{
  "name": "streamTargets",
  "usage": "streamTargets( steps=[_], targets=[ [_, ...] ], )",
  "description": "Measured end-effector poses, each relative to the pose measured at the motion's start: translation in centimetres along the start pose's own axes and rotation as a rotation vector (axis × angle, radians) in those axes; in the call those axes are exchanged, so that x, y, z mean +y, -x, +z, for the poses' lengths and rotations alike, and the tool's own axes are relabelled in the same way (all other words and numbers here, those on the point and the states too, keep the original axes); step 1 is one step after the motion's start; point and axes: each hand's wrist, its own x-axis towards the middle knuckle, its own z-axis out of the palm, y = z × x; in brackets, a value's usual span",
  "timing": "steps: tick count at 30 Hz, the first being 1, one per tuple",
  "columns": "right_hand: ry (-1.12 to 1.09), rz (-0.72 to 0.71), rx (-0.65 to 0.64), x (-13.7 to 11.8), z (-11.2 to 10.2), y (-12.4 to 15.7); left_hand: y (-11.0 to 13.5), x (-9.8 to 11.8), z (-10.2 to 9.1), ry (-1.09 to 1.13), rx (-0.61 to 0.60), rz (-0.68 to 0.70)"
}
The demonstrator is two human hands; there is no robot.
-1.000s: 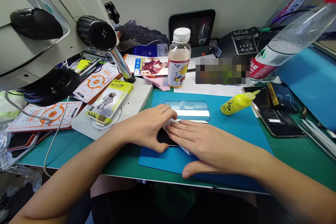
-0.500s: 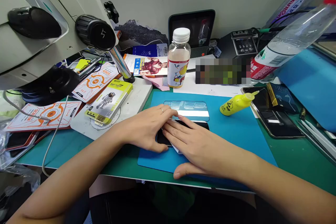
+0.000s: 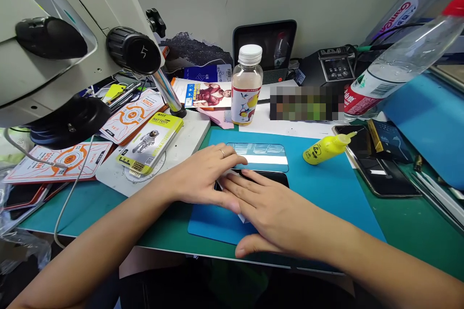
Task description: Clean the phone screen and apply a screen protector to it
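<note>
A dark phone (image 3: pixel 279 178) lies flat on the blue mat, mostly covered by both hands. My left hand (image 3: pixel 203 174) arches over its left end, fingers spread and slightly bent, the thumb stretched out against the fingers of my right hand. Flat across the phone lies my right hand (image 3: pixel 270 207), fingers straight and thumb out to the side. A bit of white sheet (image 3: pixel 242 219) sticks out beneath it; whether paper or cloth I cannot tell. Just beyond the phone rests a clear, dark-edged glass panel (image 3: pixel 277 152) with a white band across it.
The blue mat (image 3: pixel 326 207) carries a yellow needle-tipped bottle (image 3: pixel 326 148) on the right. Behind stands a juice bottle (image 3: pixel 247 87). A microscope (image 3: pixel 134 50) overhangs the left, above a yellow battery pack (image 3: pixel 150 142). Another phone (image 3: pixel 384 174) and a water bottle (image 3: pixel 384 82) sit right.
My left thumb has moved from the phone's near edge up against my right hand. My right hand has shifted slightly left over the phone. The camera view has tilted a little.
</note>
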Motion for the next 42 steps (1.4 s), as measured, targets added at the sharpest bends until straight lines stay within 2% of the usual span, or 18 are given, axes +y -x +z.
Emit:
streamTargets(
  steps=[3, 10, 16, 22, 28, 34, 42],
  targets=[
    [0.001, 0.06, 0.016, 0.0, 0.4, -0.5, 0.0, 0.2, -0.1, -0.011, 0.01, -0.018],
    [-0.03, -0.061, 0.066, 0.0, 0.2, -0.7, -0.1, 0.4, 0.0, -0.028, 0.01, -0.022],
    [0.024, 0.016, 0.151, 0.2, 0.3, -0.3, -0.1, 0.4, 0.1, -0.022, 0.022, -0.033],
    [0.028, -0.056, 0.096, -0.3, 0.2, -0.4, -0.1, 0.3, 0.2, -0.007, 0.063, -0.055],
    [0.032, 0.032, 0.105, 0.1, -0.1, -0.3, -0.1, 0.2, 0.3, -0.017, 0.05, -0.053],
    [0.016, -0.047, 0.07, -0.1, -0.4, -0.2, -0.1, 0.3, 0.2, -0.014, 0.02, -0.03],
    [0.03, 0.01, 0.165, 0.4, -0.3, -0.1, -0.2, 0.5, 0.4, -0.022, 0.02, -0.011]
  ],
)
